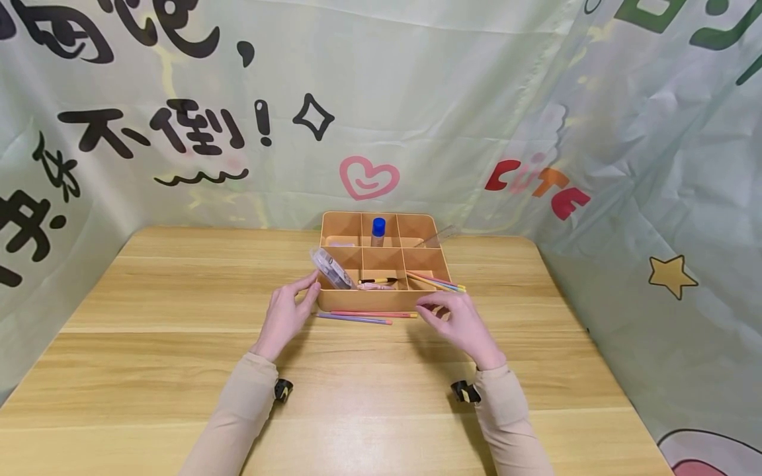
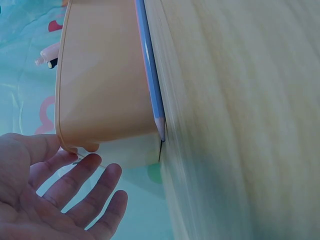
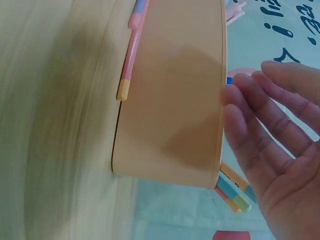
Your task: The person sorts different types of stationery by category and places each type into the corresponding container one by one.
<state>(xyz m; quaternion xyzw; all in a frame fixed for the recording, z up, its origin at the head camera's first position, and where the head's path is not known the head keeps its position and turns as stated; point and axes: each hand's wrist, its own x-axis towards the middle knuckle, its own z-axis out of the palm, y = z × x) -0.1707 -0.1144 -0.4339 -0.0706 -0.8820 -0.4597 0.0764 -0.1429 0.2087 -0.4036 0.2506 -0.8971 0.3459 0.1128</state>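
An orange-tan desk organizer box (image 1: 363, 302) with several compartments stands at the back of the table. My left hand (image 1: 284, 316) pinches its front left corner with thumb and index finger, the other fingers spread loosely. By the front right corner my right hand (image 1: 455, 324) hovers, its fingers loosely bent and holding nothing. A purple pencil (image 1: 354, 318) and a pink pencil (image 1: 381, 314) lie along the box's front wall. Several pencils (image 1: 434, 281) lean in the front right compartment. The front left one holds a tilted clear case (image 1: 333, 269).
A blue-capped glue stick (image 1: 378, 230) stands in the back middle compartment, and a clear ruler (image 1: 437, 236) leans out at back right. A black-and-yellow pen (image 1: 375, 281) lies in the front middle one. Printed cloth (image 1: 452, 99) hangs behind the wooden table (image 1: 178, 297).
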